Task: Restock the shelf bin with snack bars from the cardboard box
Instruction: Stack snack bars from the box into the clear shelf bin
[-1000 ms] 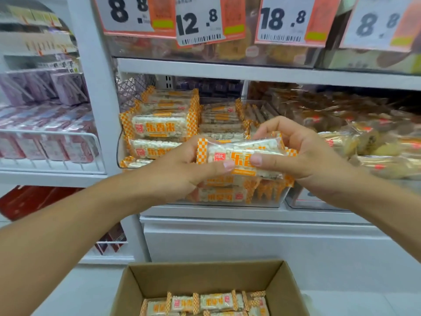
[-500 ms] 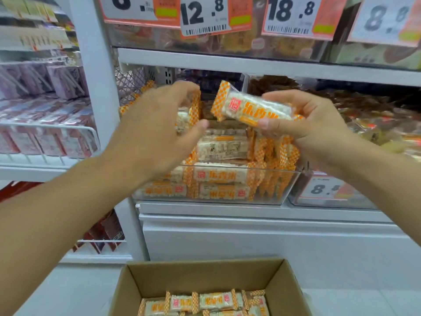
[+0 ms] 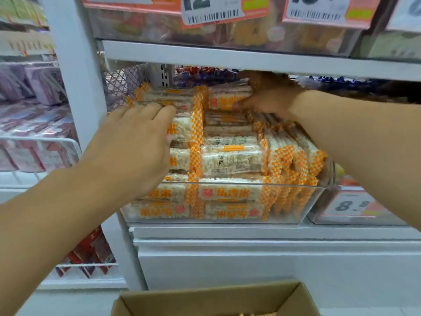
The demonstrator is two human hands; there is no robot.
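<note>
White metal shelving point(image 3: 227, 58) is lining the aisle, price tags point(image 3: 211, 10) hanging along its upper edge; purple packets point(image 3: 38, 87) are filling the left rack, pale floor point(image 3: 75, 302) showing below.

I see a bright, even, cool light, with no hard shadows on the white shelf frame point(image 3: 75, 87). Under the upper shelf board point(image 3: 250, 60) it turns dim, and the back of that bay goes dark. The clear bin point(image 3: 227, 221) below the board carries soft sheen on its front wall. Price tags point(image 3: 211, 10) above the board are smeared, and everything near the frame's edges bends and softens.
</note>
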